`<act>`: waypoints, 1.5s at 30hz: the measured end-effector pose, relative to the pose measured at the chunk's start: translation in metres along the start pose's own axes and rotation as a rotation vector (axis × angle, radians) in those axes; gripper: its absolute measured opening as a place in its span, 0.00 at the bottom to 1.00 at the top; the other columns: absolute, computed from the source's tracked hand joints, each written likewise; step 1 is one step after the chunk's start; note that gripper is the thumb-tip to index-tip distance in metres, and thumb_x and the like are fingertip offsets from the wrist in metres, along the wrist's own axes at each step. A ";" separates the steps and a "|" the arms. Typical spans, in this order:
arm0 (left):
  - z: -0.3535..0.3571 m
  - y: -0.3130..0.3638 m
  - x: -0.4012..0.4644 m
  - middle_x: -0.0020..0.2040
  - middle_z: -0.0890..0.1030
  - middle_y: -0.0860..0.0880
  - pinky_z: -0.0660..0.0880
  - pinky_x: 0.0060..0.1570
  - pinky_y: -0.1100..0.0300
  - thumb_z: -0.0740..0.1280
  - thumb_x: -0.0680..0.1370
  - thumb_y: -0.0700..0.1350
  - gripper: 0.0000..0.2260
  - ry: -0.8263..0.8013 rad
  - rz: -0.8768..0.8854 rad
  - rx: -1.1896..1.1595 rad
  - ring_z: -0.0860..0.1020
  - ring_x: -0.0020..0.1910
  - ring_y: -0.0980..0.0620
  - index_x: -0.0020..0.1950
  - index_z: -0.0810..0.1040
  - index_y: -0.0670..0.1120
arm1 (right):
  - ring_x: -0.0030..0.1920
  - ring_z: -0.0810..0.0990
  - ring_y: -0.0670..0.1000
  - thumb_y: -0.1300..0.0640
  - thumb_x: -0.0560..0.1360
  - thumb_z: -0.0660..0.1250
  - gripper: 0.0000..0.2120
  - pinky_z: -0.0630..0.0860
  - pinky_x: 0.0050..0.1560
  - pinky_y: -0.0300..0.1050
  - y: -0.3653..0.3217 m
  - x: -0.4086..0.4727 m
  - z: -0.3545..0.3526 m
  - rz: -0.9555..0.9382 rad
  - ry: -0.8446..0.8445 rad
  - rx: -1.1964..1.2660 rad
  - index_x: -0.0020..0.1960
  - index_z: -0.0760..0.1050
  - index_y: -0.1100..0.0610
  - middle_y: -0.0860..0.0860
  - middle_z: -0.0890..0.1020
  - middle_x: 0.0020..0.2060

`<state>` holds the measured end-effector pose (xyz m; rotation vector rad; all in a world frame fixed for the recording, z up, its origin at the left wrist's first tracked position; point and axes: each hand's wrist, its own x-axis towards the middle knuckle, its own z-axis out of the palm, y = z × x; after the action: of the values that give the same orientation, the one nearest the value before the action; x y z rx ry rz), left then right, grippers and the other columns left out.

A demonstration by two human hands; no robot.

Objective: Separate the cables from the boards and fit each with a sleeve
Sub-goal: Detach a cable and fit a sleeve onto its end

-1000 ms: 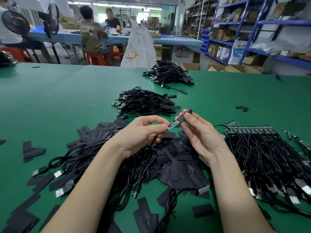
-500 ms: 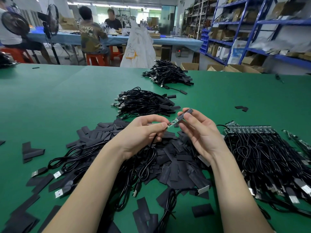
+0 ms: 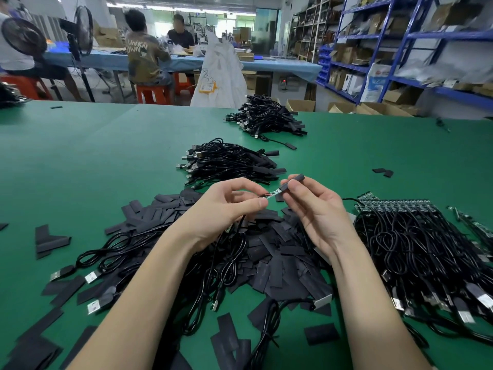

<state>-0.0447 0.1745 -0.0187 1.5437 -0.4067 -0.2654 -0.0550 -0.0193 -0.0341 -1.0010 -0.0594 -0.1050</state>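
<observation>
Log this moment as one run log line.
left hand pinches board end | right hand holds sleeve | sleeve partly on

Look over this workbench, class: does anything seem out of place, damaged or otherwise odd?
Nothing looks damaged. The only strays are two black sleeve pieces lying alone on the green table, far right of the main sleeve heap. The left hand and right hand are fitting a sleeve normally.

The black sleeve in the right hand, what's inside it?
The far end of the small board goes into the black sleeve, which the right hand pinches. The left hand holds the board's exposed near end. How far the board reaches inside is hidden.
</observation>
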 end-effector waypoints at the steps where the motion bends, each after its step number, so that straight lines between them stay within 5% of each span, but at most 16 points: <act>1: 0.000 0.000 0.000 0.40 0.80 0.47 0.73 0.40 0.63 0.74 0.76 0.38 0.04 0.005 0.007 -0.011 0.76 0.36 0.53 0.48 0.83 0.45 | 0.45 0.86 0.47 0.62 0.67 0.74 0.06 0.81 0.45 0.34 0.001 0.000 0.000 0.008 -0.001 0.017 0.42 0.87 0.57 0.55 0.87 0.44; 6: 0.001 -0.002 -0.001 0.44 0.82 0.43 0.72 0.43 0.56 0.77 0.72 0.41 0.05 0.027 0.033 -0.094 0.77 0.40 0.50 0.44 0.85 0.49 | 0.44 0.86 0.45 0.63 0.68 0.72 0.06 0.81 0.44 0.33 0.003 0.000 0.003 0.026 -0.024 0.109 0.41 0.88 0.56 0.52 0.87 0.42; 14: 0.003 -0.002 -0.002 0.45 0.84 0.44 0.76 0.44 0.64 0.76 0.68 0.45 0.06 0.043 0.082 -0.107 0.79 0.43 0.51 0.44 0.86 0.49 | 0.46 0.86 0.46 0.61 0.67 0.74 0.06 0.81 0.46 0.34 0.003 -0.001 0.004 -0.015 -0.043 0.043 0.43 0.88 0.56 0.53 0.88 0.44; 21: 0.005 -0.002 0.001 0.41 0.84 0.49 0.75 0.40 0.69 0.75 0.74 0.38 0.05 0.065 0.080 -0.066 0.80 0.38 0.57 0.47 0.85 0.47 | 0.47 0.86 0.47 0.61 0.68 0.74 0.06 0.81 0.46 0.35 0.009 -0.001 0.007 0.019 -0.068 0.063 0.44 0.88 0.56 0.53 0.87 0.45; 25: 0.003 -0.002 0.002 0.43 0.86 0.47 0.78 0.47 0.64 0.75 0.74 0.38 0.06 0.089 0.039 -0.093 0.82 0.40 0.54 0.47 0.84 0.49 | 0.46 0.86 0.47 0.61 0.68 0.74 0.05 0.81 0.45 0.35 0.010 0.001 0.008 0.009 -0.026 0.080 0.43 0.88 0.57 0.54 0.87 0.44; 31: 0.002 -0.001 0.001 0.38 0.85 0.49 0.74 0.35 0.71 0.76 0.73 0.36 0.06 0.166 0.068 0.009 0.82 0.35 0.58 0.44 0.85 0.47 | 0.47 0.87 0.48 0.61 0.67 0.75 0.06 0.81 0.45 0.35 0.010 0.000 0.008 0.013 -0.031 0.021 0.44 0.87 0.58 0.56 0.87 0.45; 45: 0.007 -0.001 0.003 0.35 0.86 0.49 0.73 0.32 0.72 0.76 0.72 0.35 0.05 0.205 0.084 -0.025 0.82 0.34 0.59 0.44 0.84 0.44 | 0.47 0.87 0.49 0.61 0.66 0.75 0.11 0.81 0.46 0.36 0.014 0.001 0.012 0.011 -0.002 0.029 0.49 0.84 0.60 0.56 0.87 0.45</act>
<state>-0.0445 0.1668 -0.0200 1.5084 -0.3044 -0.0461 -0.0528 -0.0018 -0.0398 -0.9718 -0.0572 -0.0929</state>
